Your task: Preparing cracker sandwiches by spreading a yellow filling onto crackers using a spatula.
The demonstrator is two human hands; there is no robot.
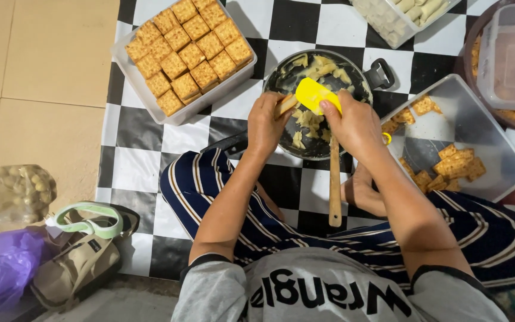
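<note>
Left hand (264, 124) pinching square golden cracker (285, 104) at rim of round black metal pan (369, 89); right hand (356, 124) pressed around yellow rubbery spatula with wooden handle (317, 95), over pale lumpy filling (308, 119).

The spatula (317, 95) has a glossy yellow blade, likely silicone, on a matt wooden handle. The pan (353, 71) is dark metal, smeared with pale, lumpy paste. The crackers (189, 50) look dry and rough, in a clear plastic tub (144, 89). The checkered mat (144, 143) shines like vinyl on matt floor tiles (37, 77).
</note>
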